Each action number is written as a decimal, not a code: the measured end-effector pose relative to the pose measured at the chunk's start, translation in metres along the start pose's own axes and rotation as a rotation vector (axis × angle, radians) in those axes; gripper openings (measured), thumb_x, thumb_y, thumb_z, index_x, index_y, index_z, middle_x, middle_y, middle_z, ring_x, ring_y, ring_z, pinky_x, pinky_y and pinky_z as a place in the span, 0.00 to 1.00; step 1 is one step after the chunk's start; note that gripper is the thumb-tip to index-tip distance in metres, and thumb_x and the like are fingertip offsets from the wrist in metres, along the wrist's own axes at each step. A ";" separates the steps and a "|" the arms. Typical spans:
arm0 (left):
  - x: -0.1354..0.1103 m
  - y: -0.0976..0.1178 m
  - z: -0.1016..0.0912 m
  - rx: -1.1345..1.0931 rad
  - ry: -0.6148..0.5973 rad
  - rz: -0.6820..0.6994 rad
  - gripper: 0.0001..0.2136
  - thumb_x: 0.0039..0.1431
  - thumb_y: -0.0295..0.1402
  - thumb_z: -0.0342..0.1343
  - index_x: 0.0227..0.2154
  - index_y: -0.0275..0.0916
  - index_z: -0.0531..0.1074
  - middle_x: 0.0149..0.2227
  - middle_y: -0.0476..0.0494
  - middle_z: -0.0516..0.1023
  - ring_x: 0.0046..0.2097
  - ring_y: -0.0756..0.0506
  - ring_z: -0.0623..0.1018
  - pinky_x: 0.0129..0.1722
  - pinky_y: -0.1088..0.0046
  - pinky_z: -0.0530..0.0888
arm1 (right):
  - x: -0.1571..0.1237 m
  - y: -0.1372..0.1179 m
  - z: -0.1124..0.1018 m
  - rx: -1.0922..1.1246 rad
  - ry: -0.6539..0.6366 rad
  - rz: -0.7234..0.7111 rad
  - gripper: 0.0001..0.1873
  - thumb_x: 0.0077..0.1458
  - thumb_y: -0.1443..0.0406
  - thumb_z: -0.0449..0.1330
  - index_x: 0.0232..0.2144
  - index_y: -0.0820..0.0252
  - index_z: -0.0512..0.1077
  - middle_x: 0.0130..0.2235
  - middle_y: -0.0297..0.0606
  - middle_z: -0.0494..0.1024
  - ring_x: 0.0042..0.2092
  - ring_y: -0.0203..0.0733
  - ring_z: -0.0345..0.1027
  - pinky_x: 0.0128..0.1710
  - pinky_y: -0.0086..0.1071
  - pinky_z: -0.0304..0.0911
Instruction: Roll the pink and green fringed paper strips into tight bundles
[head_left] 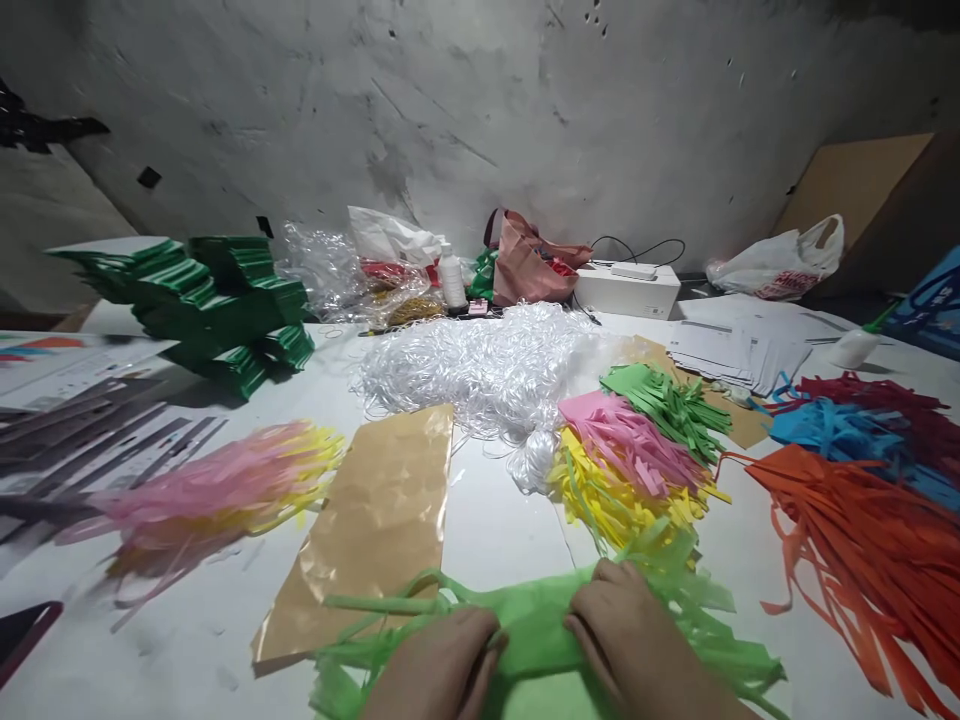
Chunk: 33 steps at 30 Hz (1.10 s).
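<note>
Both hands press on a bunch of light green paper strips at the near edge of the table. The left hand and right hand each pinch the soft, thin bunch at its middle. Keeping that grip snug and even would probably stop the limp fringe slipping. A crinkled tan sheet lies just beside it; glossy clear ribbon heaps beyond.

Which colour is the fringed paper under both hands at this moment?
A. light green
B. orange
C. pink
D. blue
A: the left hand and right hand both press on the light green fringed paper; the orange strips lie off to the right, untouched.
</note>
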<state>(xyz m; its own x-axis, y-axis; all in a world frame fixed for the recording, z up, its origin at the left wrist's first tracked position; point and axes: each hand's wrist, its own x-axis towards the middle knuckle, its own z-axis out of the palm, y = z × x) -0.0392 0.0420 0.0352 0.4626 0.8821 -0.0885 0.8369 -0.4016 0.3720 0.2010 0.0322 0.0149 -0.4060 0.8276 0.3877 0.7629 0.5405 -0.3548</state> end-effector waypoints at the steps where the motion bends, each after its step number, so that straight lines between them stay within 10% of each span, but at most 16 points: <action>1: 0.005 0.003 -0.004 0.021 -0.068 -0.062 0.14 0.69 0.34 0.45 0.28 0.41 0.71 0.31 0.45 0.82 0.32 0.44 0.80 0.30 0.71 0.68 | 0.002 0.001 0.002 -0.025 -0.006 0.024 0.12 0.59 0.73 0.61 0.26 0.56 0.66 0.27 0.32 0.72 0.33 0.42 0.64 0.36 0.34 0.53; 19: 0.022 0.008 -0.005 0.201 -0.158 -0.173 0.10 0.64 0.27 0.48 0.31 0.40 0.74 0.31 0.43 0.84 0.34 0.41 0.84 0.28 0.70 0.61 | 0.017 0.007 0.012 -0.150 0.150 0.037 0.09 0.63 0.71 0.52 0.32 0.54 0.66 0.29 0.32 0.73 0.30 0.44 0.65 0.35 0.36 0.51; 23: 0.025 0.010 -0.006 0.183 -0.122 -0.155 0.10 0.63 0.26 0.49 0.30 0.40 0.74 0.31 0.43 0.84 0.34 0.42 0.83 0.28 0.70 0.61 | 0.021 0.004 0.008 -0.207 0.383 -0.157 0.20 0.71 0.71 0.41 0.35 0.57 0.71 0.35 0.36 0.78 0.39 0.43 0.70 0.49 0.41 0.54; 27: 0.027 0.011 -0.006 0.158 -0.127 -0.171 0.10 0.61 0.26 0.48 0.28 0.40 0.74 0.31 0.41 0.84 0.34 0.39 0.84 0.28 0.69 0.62 | 0.017 0.001 0.012 -0.210 0.351 -0.505 0.24 0.71 0.75 0.42 0.30 0.58 0.73 0.28 0.31 0.77 0.33 0.38 0.67 0.51 0.37 0.57; 33: 0.014 -0.011 -0.007 0.071 0.085 -0.088 0.09 0.61 0.24 0.51 0.40 0.40 0.73 0.33 0.46 0.84 0.35 0.43 0.83 0.31 0.71 0.71 | 0.010 0.003 0.032 -0.279 0.336 -0.503 0.27 0.68 0.77 0.42 0.24 0.59 0.73 0.22 0.32 0.69 0.27 0.39 0.59 0.48 0.36 0.61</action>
<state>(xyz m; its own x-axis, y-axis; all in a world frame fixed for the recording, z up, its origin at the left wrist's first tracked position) -0.0442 0.0611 0.0364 0.3623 0.9313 -0.0388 0.8933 -0.3350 0.2998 0.1836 0.0469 -0.0098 -0.6018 0.3683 0.7086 0.6418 0.7511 0.1547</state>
